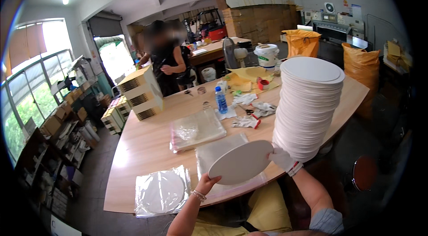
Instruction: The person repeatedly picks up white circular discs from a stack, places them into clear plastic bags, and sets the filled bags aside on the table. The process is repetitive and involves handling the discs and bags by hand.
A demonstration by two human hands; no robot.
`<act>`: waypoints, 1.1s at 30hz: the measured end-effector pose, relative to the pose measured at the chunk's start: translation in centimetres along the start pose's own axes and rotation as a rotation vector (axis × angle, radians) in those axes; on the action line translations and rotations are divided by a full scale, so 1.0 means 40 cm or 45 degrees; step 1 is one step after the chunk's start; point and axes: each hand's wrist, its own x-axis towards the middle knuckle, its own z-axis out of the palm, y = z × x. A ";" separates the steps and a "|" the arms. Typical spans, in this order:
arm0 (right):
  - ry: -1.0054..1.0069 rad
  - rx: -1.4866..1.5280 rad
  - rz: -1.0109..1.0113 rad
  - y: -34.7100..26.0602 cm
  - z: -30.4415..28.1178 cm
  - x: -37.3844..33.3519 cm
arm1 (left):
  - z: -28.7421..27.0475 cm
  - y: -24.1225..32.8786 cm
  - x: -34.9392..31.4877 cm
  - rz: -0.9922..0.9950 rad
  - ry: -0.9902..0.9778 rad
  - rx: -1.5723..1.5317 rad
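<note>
A round white board (pixel 240 163) is held tilted between my two hands, above the near edge of the table. Bare, with bracelets at the wrist, my left hand (pixel 207 184) pinches its left rim. My right hand (pixel 281 159) wears a white glove and grips the opposite rim. Beneath the board lies a stack of clear plastic bags (pixel 206 155), partly hidden by it. At the near left, a similar disc sits inside a clear bag (pixel 161 191). A tall pile of white round boards (pixel 307 111) stands just beyond my right hand.
More plastic bags (pixel 198 130) lie farther in on the wooden table (pixel 129 164). Beyond them are a blue-labelled bottle (pixel 221 100), work gloves (pixel 246 122) and a red tape roll (pixel 263 84). Stacked boxes (pixel 141 94) stand at the far left, near a person (pixel 164 66). Orange sacks (pixel 362 75) stand behind the pile.
</note>
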 end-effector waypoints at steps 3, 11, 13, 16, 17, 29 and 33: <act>-0.091 0.493 0.127 0.066 0.127 0.000 | -0.041 -0.175 0.004 -0.003 0.258 -0.124; -0.095 -0.694 0.092 0.083 0.106 0.002 | -0.010 -0.201 0.006 -0.015 0.486 -0.198; -0.031 -1.040 -0.105 0.063 0.090 -0.010 | -0.013 -0.202 0.008 -0.044 0.479 -0.233; 0.091 -0.910 -0.086 0.105 0.029 -0.080 | 0.053 -0.139 0.012 -0.001 0.514 0.226; 0.173 -0.601 0.128 0.114 0.015 -0.120 | 0.062 -0.142 0.005 0.012 0.373 0.512; 0.158 0.906 0.940 0.048 0.031 -0.455 | 0.035 -0.366 0.088 0.098 -0.223 1.764; -0.032 0.862 1.000 0.064 0.147 -0.420 | 0.024 -0.321 0.077 0.189 -0.351 1.802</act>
